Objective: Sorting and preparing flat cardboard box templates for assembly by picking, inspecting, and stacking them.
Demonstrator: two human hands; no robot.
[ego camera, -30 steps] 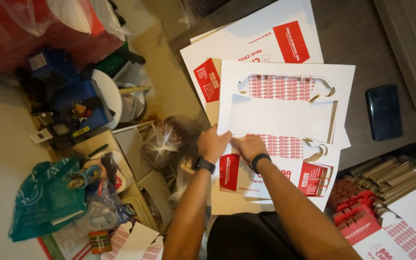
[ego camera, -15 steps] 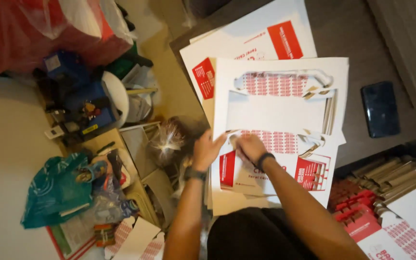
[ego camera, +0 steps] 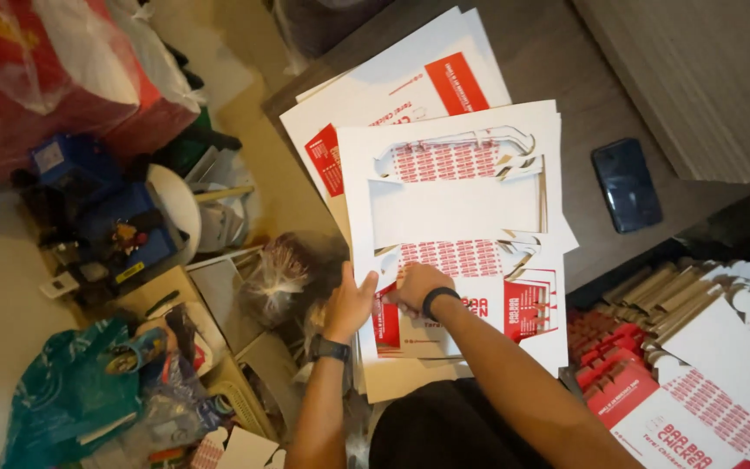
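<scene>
Both hands grip the near edge of a white die-cut cardboard sheet (ego camera: pixel 455 208) with cut-out windows: the left hand (ego camera: pixel 349 306) at its 7 o'clock corner, the right hand (ego camera: pixel 417 287) just beside it. The sheet lies over a stack of red-and-white printed box blanks (ego camera: pixel 410 87) on a dark table (ego camera: pixel 566 52). A dark phone (ego camera: pixel 626 184) lies at 3 o'clock. Folded red-and-white boxes (ego camera: pixel 696 365) crowd 4 o'clock; a teal bag (ego camera: pixel 67 399) sits at 8 o'clock.

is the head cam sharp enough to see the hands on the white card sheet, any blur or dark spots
Head view: warm, dim indoor light; left hand and right hand slightly soft but readable on the white die-cut card sheet; the sheet is the brightest area, not blown out; the clutter pile at left is shadowed and murky; the phone looks dark, without glare.
</scene>
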